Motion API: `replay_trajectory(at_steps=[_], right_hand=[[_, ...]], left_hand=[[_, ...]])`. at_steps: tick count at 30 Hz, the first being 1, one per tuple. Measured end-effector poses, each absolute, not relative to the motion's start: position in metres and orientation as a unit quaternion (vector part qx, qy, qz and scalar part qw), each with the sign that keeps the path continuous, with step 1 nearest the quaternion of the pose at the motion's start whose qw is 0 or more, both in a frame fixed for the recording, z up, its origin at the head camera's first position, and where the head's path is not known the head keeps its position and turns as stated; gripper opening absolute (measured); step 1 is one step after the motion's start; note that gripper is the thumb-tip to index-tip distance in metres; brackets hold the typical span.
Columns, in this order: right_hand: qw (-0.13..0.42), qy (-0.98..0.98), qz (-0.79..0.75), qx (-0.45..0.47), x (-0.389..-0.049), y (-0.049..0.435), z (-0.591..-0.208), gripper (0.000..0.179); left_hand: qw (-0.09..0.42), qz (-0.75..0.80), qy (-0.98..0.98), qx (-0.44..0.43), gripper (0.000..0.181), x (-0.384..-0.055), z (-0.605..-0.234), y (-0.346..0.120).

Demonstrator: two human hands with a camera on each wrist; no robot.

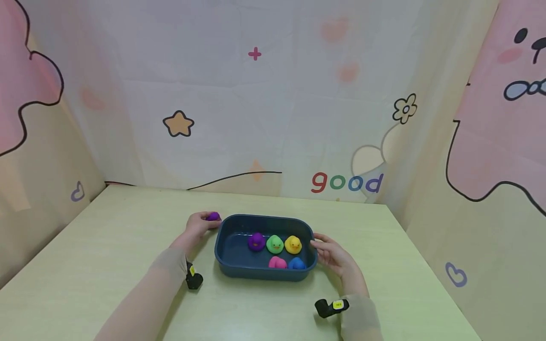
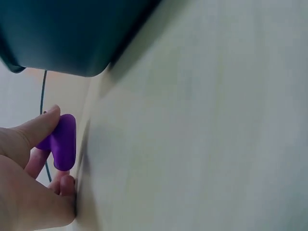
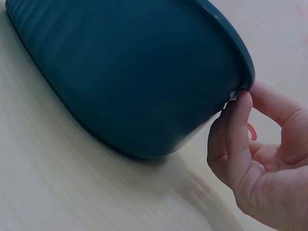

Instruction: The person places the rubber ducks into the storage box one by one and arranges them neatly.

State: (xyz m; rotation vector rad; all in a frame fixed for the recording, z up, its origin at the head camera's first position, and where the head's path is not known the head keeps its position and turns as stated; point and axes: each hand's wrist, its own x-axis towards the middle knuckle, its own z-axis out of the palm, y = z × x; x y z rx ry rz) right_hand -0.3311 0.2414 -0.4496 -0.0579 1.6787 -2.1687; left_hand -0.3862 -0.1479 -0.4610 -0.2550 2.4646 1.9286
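A dark blue rectangular tub [image 1: 239,271] stands on the table, holding a purple duck [image 1: 256,242], a green duck [image 1: 275,245], a yellow duck [image 1: 293,245], a pink duck [image 1: 277,263] and a blue duck [image 1: 296,264]. Just outside the tub's left end, my left hand [image 1: 199,225] pinches another purple toy duck [image 2: 63,142] between thumb and fingers, close to the tabletop. At the opposite end, my right hand [image 1: 334,255] grips the tub's rim, with fingers [image 3: 238,139] beneath its edge.
The pale wooden table [image 1: 128,222] meets a printed cloth backdrop [image 1: 222,156] at the back and both sides. A black wrist camera [image 1: 194,278] is on the left wrist, and another black camera [image 1: 330,308] is on the right.
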Motion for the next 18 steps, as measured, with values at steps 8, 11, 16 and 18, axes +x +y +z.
replay_trajectory(at_steps=[8,11,16,18], right_hand=[[0.201,0.602,-0.772,-0.021,-0.331,0.241,-0.448,0.05],[0.2,0.603,-0.772,-0.019,-0.331,0.241,-0.447,0.05],[0.2,0.6,-0.775,-0.019,-0.33,0.241,-0.448,0.048],[0.2,0.598,-0.776,-0.02,-0.33,0.241,-0.449,0.047]], left_hand=[[0.012,0.636,0.766,-0.093,0.061,-0.384,-0.451,-0.158],[0.016,0.649,0.756,-0.085,0.062,-0.383,-0.446,-0.162],[0.023,0.685,0.725,-0.063,0.064,-0.378,-0.443,-0.165],[0.027,0.698,0.714,-0.055,0.064,-0.377,-0.443,-0.166]])
